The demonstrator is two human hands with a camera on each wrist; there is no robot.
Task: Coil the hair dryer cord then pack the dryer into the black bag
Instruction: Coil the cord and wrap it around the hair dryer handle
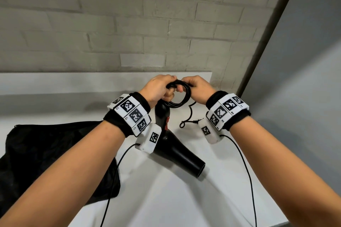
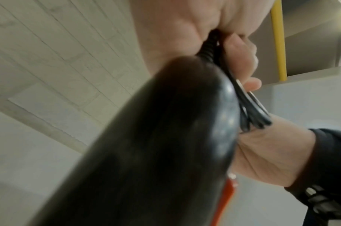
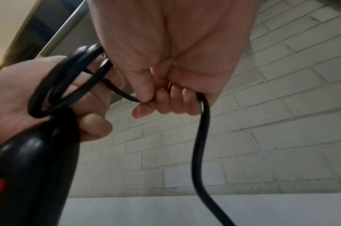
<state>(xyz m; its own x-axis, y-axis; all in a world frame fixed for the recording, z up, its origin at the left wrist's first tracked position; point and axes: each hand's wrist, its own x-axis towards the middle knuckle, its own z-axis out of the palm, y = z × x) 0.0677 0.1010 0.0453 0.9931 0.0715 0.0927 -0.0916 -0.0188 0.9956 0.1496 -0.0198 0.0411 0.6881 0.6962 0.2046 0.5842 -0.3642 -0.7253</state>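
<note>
Left fingers point(image 3: 96, 126): curled round several gathered loops of the cord and the ribbed sleeve where the cord leaves the dryer handle.
Right fingers point(image 3: 162, 100): curled shut on a single strand of the cord, thumb pressed against the forefinger; the strand enters at the thumb side and drops out below the little finger.
Left hand point(image 1: 158, 88): raised above the counter, knuckles up, just beside the right hand point(image 1: 198, 88), the two almost touching over the coil.
Cord point(image 1: 180, 96): black; a round coil of several turns hangs between the two hands. From the right hand a loose tail runs down to the counter and ends in a small curl near the right wrist.
Hair dryer point(image 1: 177, 151): black with a red switch on the handle; the handle points up to the left hand, the nozzle points toward the near right side of the counter. Whether its body rests on the counter or hangs from the cord end I cannot tell.
Black bag point(image 1: 46, 153): lies crumpled and flat at the left side of the counter, just left of the dryer, partly under the left forearm.
Counter point(image 1: 166, 199): white, running back to a pale brick wall point(image 1: 129, 24).
Wrists: each carries a black band with white marker blocks and a thin black cable trailing to the near edge.
</note>
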